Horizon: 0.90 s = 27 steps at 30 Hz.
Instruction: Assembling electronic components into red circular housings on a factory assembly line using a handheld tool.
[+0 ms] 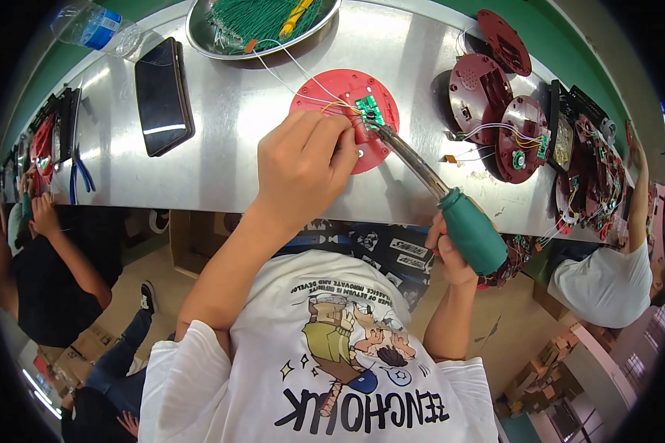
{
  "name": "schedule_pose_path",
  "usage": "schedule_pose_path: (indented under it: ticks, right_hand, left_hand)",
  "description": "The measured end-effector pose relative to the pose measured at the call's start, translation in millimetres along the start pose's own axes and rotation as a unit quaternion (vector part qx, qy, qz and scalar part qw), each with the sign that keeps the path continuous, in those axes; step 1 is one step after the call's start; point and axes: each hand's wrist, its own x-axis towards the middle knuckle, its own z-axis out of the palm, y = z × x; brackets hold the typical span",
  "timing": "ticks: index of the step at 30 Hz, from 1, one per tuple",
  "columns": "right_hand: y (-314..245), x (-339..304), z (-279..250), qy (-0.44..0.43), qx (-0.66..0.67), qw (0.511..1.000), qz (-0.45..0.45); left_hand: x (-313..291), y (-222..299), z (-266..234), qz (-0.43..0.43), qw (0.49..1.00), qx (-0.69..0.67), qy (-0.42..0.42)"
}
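A round red plastic disc [333, 83] lies on the metal bench, with a small green circuit board [365, 102] on it. White and yellow wires [301, 76] run from the board to a small orange piece near the bowl. My left hand [303, 159] is over the disc's lower left, fingers pinched beside the board; what they grip is hidden. In my right hand [454, 255] is a soldering iron [474, 230], held by its thick green handle. Its metal shaft slants up to the left, and the tip meets the board near my left fingertips.
A steel bowl [264, 56] of green wires and a yellow tool stands at the back. Left are a black phone [162, 96], a plastic bottle [100, 31] and blue-handled pliers [82, 173]. Red discs [480, 88] with boards pile up at right. People work on both sides.
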Motion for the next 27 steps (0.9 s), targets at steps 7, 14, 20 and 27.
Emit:
schedule_pose_path:
  ticks: [7,14,20,27]
  right_hand:
    - [-1.1,-6.7,10.9,0.100,0.132,0.985,0.043]
    - [7.5,-12.4,2.3,0.065,0.158,0.985,-0.005]
    - [5.9,-12.6,-3.9,0.099,0.188,0.977,-0.008]
    - [4.0,-0.2,-18.0,0.150,0.228,0.962,-0.027]
  left_hand:
    - [-0.1,0.3,-0.3,0.001,1.000,-0.003,-0.002]
    - [-2.7,-0.2,0.2,0.007,1.000,0.002,-0.006]
    - [-1.0,-0.5,1.1,0.014,1.000,0.006,-0.001]
    - [3.2,5.6,-3.8,0.023,0.998,0.061,0.011]
